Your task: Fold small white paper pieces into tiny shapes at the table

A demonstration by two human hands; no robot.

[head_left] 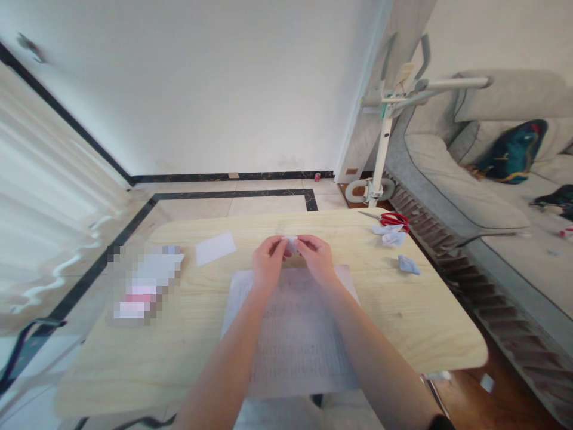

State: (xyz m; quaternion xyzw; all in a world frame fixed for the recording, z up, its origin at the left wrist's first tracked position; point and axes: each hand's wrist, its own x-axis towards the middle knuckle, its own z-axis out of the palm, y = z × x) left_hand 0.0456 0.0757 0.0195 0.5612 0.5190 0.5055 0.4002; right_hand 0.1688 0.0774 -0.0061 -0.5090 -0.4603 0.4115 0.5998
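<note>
Both my hands meet over the far middle of a light wooden table [403, 316]. My left hand [267, 263] and my right hand [317, 255] are closed in a pinch on a small folded white paper piece [292, 243] held between their fingertips. Under my forearms lies a large printed paper sheet [290, 340], flat on the table. A blank white paper rectangle [215, 248] lies to the left of my hands.
Red-handled scissors [393, 219] and crumpled paper scraps [394, 237] lie at the table's far right, with another scrap [409, 264] nearer. A blurred patch [145, 283] sits at left. A grey sofa [461, 179] and a white stand [380, 149] are to the right.
</note>
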